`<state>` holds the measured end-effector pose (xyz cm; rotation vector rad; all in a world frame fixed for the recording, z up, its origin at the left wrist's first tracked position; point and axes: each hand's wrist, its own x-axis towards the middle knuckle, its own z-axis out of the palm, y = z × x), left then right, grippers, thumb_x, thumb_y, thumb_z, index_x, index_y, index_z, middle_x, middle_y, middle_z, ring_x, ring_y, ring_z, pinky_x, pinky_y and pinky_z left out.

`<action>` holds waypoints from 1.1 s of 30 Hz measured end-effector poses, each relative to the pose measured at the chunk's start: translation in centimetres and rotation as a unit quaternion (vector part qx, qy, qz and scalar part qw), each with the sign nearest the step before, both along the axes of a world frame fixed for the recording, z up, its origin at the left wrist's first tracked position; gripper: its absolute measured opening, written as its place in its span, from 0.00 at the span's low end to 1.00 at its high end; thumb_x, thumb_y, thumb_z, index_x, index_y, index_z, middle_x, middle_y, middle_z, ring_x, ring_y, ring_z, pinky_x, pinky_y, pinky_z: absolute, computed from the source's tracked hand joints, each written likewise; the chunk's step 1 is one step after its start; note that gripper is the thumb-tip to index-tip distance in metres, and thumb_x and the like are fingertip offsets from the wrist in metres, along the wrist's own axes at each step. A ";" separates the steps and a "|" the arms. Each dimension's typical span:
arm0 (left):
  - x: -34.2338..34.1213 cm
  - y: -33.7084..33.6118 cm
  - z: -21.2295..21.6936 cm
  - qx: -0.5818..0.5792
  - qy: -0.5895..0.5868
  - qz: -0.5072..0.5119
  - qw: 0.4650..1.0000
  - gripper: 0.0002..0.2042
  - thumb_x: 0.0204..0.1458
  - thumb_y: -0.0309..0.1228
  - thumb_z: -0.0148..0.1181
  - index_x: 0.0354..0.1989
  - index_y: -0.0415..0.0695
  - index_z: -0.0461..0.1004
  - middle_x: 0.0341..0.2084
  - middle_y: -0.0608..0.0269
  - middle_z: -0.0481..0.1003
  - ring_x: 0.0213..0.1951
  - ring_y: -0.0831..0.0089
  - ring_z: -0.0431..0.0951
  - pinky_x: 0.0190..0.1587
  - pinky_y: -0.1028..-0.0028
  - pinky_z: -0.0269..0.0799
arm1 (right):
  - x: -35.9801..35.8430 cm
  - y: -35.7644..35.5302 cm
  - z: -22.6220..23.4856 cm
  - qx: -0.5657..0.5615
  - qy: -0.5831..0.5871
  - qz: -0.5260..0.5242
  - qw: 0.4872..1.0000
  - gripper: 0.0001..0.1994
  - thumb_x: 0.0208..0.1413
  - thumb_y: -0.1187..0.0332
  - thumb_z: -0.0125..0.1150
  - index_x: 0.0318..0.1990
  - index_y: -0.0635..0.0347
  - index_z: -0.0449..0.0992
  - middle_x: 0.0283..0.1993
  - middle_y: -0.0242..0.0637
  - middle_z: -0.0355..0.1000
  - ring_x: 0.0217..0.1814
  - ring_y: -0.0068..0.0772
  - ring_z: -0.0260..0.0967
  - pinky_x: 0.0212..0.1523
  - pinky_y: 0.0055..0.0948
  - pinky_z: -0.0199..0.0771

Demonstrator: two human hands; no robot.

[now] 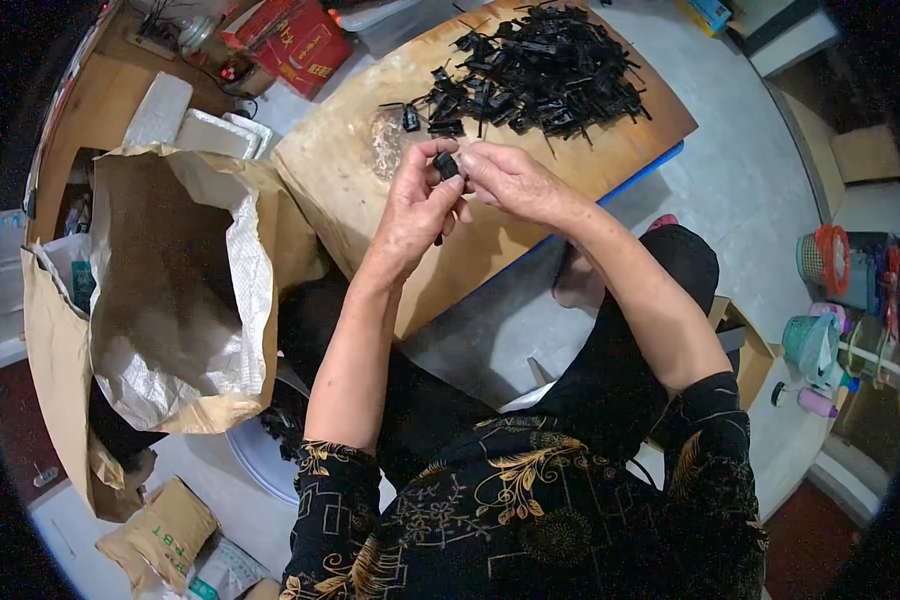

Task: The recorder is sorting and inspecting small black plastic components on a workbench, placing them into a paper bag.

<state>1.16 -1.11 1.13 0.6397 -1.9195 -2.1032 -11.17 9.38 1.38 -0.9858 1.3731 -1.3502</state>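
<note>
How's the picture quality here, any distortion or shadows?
Head view: black fisheye corners and bowed edges; head view again: shadow darkens the inside of the open bag, and pieces in the black pile blend together.

Black part (pixel 446 165) half-hidden by the hands (pixel 413 208), its fine shape unclear; patterned shirt (pixel 520 515) cropped below.

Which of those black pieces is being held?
The black piece in the left hand, close to the right hand; the heaped pieces lie unheld on the wooden tabletop.
</note>
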 end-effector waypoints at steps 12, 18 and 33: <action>2.3 -2.0 -0.3 -0.082 -0.010 0.084 0.993 0.11 0.52 0.23 0.48 0.43 0.43 0.58 0.22 0.64 0.68 0.20 0.80 0.69 0.20 0.80 0.64 | 2.6 -3.7 -0.9 -0.010 0.126 -0.006 0.992 0.10 0.60 0.64 0.42 0.34 0.61 0.66 0.23 0.27 0.57 0.25 0.17 0.55 0.26 0.20 0.58; 3.0 -2.9 -0.7 -0.153 0.005 0.142 0.978 0.12 0.50 0.21 0.49 0.43 0.41 0.59 0.23 0.55 0.70 0.21 0.71 0.72 0.23 0.73 0.67 | 3.7 -5.8 -1.5 -0.038 0.151 -0.017 0.988 0.09 0.60 0.67 0.42 0.38 0.62 0.67 0.21 0.26 0.56 0.23 0.17 0.54 0.24 0.20 0.58; 3.2 -4.6 1.4 -0.159 0.087 0.226 0.957 0.11 0.50 0.26 0.49 0.42 0.41 0.62 0.18 0.60 0.67 0.19 0.76 0.66 0.24 0.74 0.64 | -4.6 -8.7 -3.7 0.178 0.622 0.007 0.762 0.10 0.50 0.65 0.53 0.38 0.59 0.68 0.31 0.49 0.71 0.34 0.49 0.70 0.33 0.42 0.69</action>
